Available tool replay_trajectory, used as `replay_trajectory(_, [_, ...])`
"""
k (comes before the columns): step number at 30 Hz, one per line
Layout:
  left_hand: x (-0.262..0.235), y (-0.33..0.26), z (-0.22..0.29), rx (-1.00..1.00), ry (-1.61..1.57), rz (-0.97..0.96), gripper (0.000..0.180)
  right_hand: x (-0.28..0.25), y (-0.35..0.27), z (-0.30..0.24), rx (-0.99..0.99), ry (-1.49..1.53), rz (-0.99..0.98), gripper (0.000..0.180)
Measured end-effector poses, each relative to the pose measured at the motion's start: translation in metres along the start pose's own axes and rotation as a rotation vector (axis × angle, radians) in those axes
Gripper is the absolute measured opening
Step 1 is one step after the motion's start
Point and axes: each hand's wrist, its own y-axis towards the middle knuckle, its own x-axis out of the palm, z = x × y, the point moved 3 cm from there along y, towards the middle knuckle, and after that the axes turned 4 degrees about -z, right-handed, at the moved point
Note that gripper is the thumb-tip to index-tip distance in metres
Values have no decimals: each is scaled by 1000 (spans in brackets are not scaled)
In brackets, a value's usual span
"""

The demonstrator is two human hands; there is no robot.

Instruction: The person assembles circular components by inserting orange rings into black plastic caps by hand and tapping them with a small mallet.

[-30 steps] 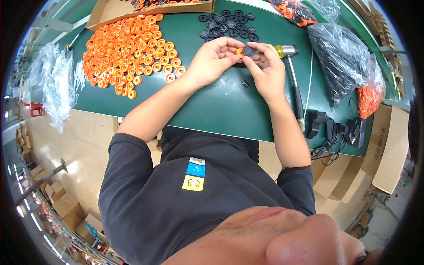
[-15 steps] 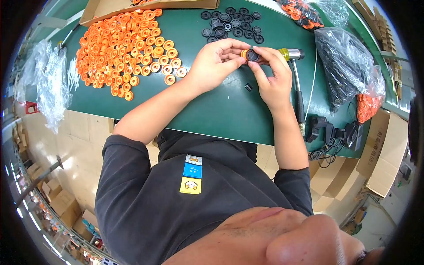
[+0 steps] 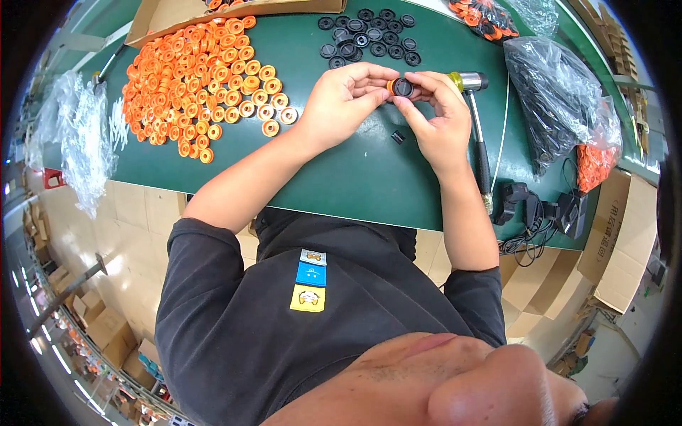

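Note:
Above the table my left hand (image 3: 346,101) pinches an orange round wheel-like part (image 3: 391,86) between thumb and fingers. My right hand (image 3: 442,117) grips a black round cap (image 3: 403,88) by its edge, pressed up against the orange part. How far the two parts fit together is hidden by the fingers. A small black cylinder (image 3: 398,136) lies on the green table just below the hands. Beyond them, several black round caps (image 3: 378,50) are spread out. To the left spreads a big heap of orange round parts (image 3: 192,85).
Right of my right hand lies a hammer (image 3: 480,142) with a black grip. Clear bags of black parts (image 3: 550,99) and orange parts (image 3: 595,167) rest farther right, near a black cabled device (image 3: 526,206). A cardboard box (image 3: 213,23) stands at the far edge. Plastic film (image 3: 89,142) hangs at the left.
The view has shifted slightly. Both hands keep nearly the same place, still holding the orange part and the black cap together, with only slight finger movement.

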Motion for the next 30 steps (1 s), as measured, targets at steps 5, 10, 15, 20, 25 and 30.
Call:
replay_trajectory(5, [-1,-2,-2,4,-10,12,30,-1,2,-10,-97,-122,-22,32])
replay_trajectory(10, [-1,0,-3,-72,3,2,30,-2,0,-11,-152,-245,-39,33])
replay_trajectory(15, [-1,0,-5,-45,-47,11,31,-1,1,-15,-156,-242,-20,33])
replay_trajectory(20, [1,1,-4,-72,-71,29,31,0,-2,-14,-162,-288,-16,33])
replay_trajectory(25, [0,0,-3,-76,-40,58,28,-1,-1,-17,-176,-340,-33,33])
replay_trajectory(30, [-1,2,-3,-87,-47,49,28,0,-2,-16,-156,-299,-33,32])
